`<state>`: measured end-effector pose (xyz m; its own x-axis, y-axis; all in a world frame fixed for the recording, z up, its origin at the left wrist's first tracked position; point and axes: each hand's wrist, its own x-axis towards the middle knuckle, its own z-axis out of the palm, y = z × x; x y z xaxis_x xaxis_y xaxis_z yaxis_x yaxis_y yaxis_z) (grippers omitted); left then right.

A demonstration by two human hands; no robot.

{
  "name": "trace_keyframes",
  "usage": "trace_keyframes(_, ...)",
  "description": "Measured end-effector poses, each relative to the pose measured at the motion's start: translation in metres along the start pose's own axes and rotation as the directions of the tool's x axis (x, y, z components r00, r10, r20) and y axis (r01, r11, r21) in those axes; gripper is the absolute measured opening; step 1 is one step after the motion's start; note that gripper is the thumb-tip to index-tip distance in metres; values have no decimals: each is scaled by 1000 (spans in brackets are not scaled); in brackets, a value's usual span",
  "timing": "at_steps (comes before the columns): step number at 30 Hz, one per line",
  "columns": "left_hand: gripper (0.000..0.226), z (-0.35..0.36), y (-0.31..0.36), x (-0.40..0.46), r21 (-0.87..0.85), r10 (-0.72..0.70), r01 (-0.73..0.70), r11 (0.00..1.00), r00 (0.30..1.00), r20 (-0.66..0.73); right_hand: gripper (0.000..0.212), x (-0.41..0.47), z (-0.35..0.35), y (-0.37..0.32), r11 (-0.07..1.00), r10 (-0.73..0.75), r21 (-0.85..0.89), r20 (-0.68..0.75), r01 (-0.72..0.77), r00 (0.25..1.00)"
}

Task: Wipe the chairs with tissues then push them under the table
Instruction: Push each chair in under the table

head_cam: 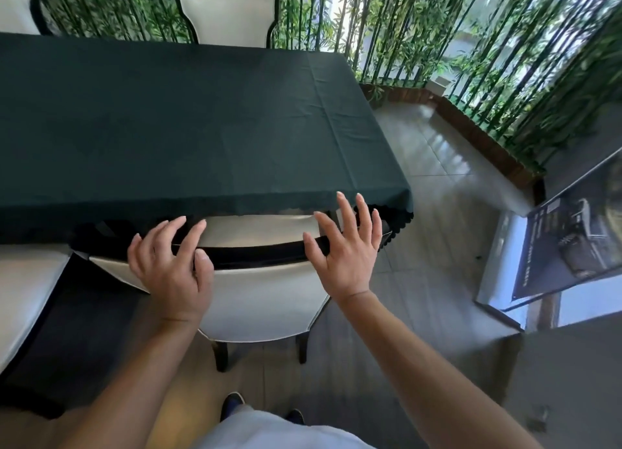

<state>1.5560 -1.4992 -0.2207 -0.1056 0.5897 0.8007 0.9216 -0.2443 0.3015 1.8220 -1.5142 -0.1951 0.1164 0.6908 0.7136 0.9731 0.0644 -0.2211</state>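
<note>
I am standing at the near edge of the bench (168, 112), which is lying under a dark green cloth (303, 193) and filling the upper left and centre of the frame. The chair (262, 300) I am handling is sitting in the lower centre, its white back facing me and its seat already tucked beneath the hanging cloth, with only the two dark rear legs showing on the floor (437, 213). My left hand (170, 273) is resting on the dark top rail of the chair back, fingers curling loosely over it and thumb lying along the near side; it is not gripping anything else. My right hand (346, 246) is hovering at the right end of the same rail, fingers spread wide and empty, the palm touching or just above the rail, I cannot tell which. A second white chair (23, 297) is standing just beside at the lower left, and a third chair (229, 14) is standing at the far side in the upper centre. Bamboo stalks (454, 45) are lining the top and right of the frame. My shoes (235, 401) are showing at the bottom centre.
</note>
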Motion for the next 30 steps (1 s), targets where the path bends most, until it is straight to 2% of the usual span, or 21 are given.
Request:
trace_keyframes(2,44,9,-2,9,-1,-4,4,1000,1000,-19,44,5,5,-4,998,61,9,-7,-61,998)
trace_keyframes(6,45,19,-24,28,6,-3,3,1000,1000,-3,52,5,14,-21,998,69,1,30,-69,997)
trace_keyframes(10,40,20,-36,30,16,-40,39,999,999,37,50,6,27,-34,996,84,35,-20,-83,996)
trace_keyframes(16,36,36,12,26,24,-154,153,988,985,74,42,29,45,16,1000,14,30,-104,-11,994)
trace_keyframes(22,35,64,34,41,27,-116,114,993,991,65,39,61,63,46,996,25,90,-131,-13,991)
trace_keyframes(26,34,86,17,74,25,-88,87,996,996,35,40,79,82,29,989,125,100,-130,-113,984)
trace_keyframes(30,37,101,-16,103,15,-68,68,998,997,30,37,88,93,7,995,74,81,-115,-65,991)
